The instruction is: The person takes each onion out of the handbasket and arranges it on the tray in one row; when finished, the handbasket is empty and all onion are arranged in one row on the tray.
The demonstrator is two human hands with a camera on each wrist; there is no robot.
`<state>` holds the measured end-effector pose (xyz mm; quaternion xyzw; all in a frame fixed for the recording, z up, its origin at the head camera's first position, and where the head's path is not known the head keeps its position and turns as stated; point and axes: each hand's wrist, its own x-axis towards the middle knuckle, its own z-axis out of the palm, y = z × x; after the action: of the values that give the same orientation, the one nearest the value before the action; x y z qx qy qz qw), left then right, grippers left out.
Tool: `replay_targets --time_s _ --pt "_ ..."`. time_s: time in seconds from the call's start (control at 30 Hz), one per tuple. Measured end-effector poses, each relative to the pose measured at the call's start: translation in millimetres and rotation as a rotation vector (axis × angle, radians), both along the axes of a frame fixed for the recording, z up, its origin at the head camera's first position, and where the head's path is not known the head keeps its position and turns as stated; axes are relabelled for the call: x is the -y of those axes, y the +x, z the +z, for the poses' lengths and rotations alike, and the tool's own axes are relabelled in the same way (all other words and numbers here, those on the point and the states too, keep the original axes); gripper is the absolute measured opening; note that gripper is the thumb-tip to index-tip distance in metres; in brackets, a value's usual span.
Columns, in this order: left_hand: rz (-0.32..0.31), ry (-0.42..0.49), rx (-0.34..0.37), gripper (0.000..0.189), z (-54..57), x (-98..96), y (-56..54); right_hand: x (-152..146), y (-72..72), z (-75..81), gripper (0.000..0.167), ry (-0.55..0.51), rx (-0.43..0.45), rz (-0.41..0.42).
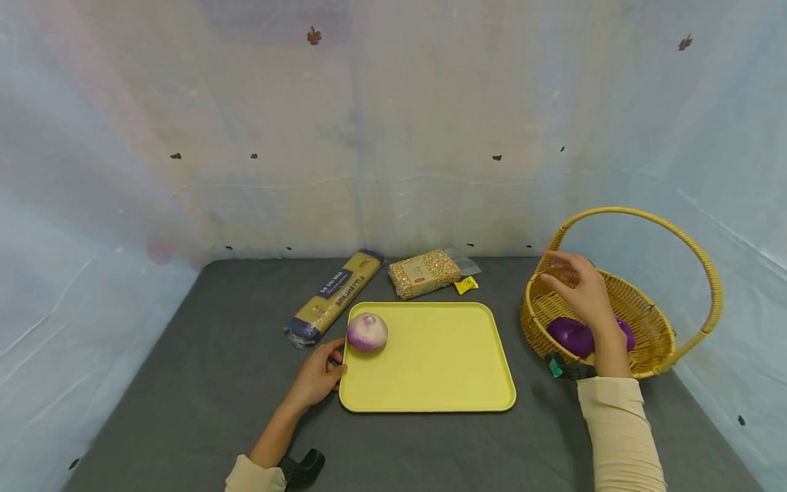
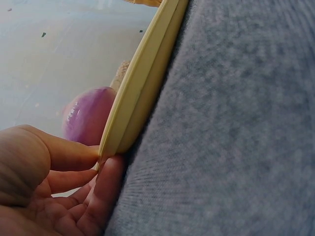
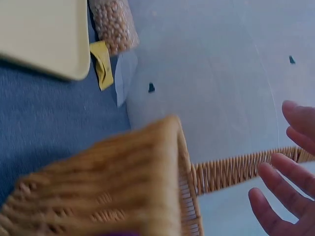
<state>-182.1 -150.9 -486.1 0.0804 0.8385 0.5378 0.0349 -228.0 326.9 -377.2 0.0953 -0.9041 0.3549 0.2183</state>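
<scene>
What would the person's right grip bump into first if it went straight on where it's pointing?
Probably the wicker handle, at its end nearest the tray. Depth is unclear, though, so the right grip might pass beside it.

In the head view, the right forearm (image 1: 611, 345) covers part of the purple vegetable (image 1: 569, 334) inside the basket (image 1: 535, 340), and small print on the kernel bag (image 1: 421, 271) is too small to read. From the left wrist, the tray (image 2: 133, 98) hides part of the round vegetable (image 2: 91, 115). From the right wrist, the basket's wall is blurred, and the right hand (image 3: 291, 196) is cut off by the picture's edge.
</scene>
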Motion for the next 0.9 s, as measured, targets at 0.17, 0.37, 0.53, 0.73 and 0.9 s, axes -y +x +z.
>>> replay_targets --time_s 0.17,0.37,0.53,0.73,0.9 --pt "0.004 -0.010 -0.004 0.048 -1.6 0.1 -1.0 -13 2.6 1.0 0.048 -0.008 -0.013 -0.023" --pt "0.003 -0.004 -0.008 0.048 -3.1 0.7 -1.7 -26 4.1 -0.5 0.049 -0.050 0.019 -0.083" --pt "-0.005 0.024 -0.001 0.048 -4.4 0.7 -2.6 -34 5.1 -4.5 0.048 -0.094 0.020 -0.142" --pt "-0.012 0.029 -0.004 0.048 -3.5 0.8 -1.7 -40 5.7 -2.1 0.048 -0.092 -0.007 -0.173" --pt "0.028 0.010 -0.002 0.048 -3.3 -2.1 -1.2 -48 7.0 1.4 0.047 -0.102 -0.010 -0.202"
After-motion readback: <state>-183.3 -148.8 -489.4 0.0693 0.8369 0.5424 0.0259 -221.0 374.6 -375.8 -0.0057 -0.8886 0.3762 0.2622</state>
